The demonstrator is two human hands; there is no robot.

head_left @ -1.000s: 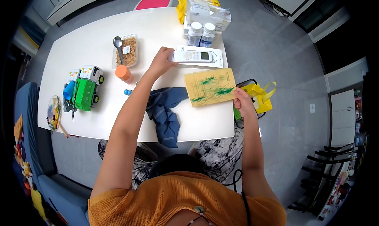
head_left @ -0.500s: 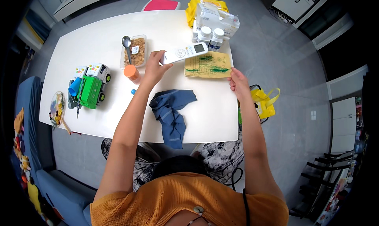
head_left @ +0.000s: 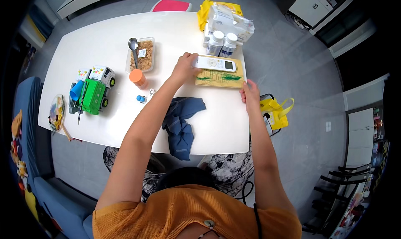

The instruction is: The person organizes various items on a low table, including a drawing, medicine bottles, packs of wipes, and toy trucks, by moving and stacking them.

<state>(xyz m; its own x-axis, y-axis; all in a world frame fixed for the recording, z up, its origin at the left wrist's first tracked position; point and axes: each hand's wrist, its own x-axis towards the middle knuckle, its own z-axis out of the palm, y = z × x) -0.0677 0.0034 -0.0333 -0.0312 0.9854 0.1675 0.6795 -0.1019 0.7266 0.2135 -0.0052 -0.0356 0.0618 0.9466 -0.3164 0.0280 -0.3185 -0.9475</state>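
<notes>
My left hand [head_left: 186, 68] grips the left end of a white remote control [head_left: 214, 63], which lies flat over the upper part of a yellow-brown notebook [head_left: 219, 79] scribbled with green. At the notebook's lower right corner, my right hand [head_left: 251, 92] has its fingers curled in, pinching the edge. Nearer to me, a crumpled blue cloth [head_left: 180, 124] hangs slightly over the table's front edge. Two white bottles with white caps [head_left: 216, 43] stand just beyond the notebook.
On the white table [head_left: 112, 126] are a green toy truck [head_left: 94, 96], an orange-capped bottle [head_left: 137, 77], a clear food tub [head_left: 145, 59] with a spoon [head_left: 133, 49], and small blue items [head_left: 141, 99]. Packs of tissues [head_left: 232, 21] stand far right; a yellow bag [head_left: 279, 113] is beside the table.
My left hand has carried the remote control rightward and down onto the notebook, turning it level. Small blue items and crumpled foil, formerly hidden by my left arm, now show. My right hand stays at the corner.
</notes>
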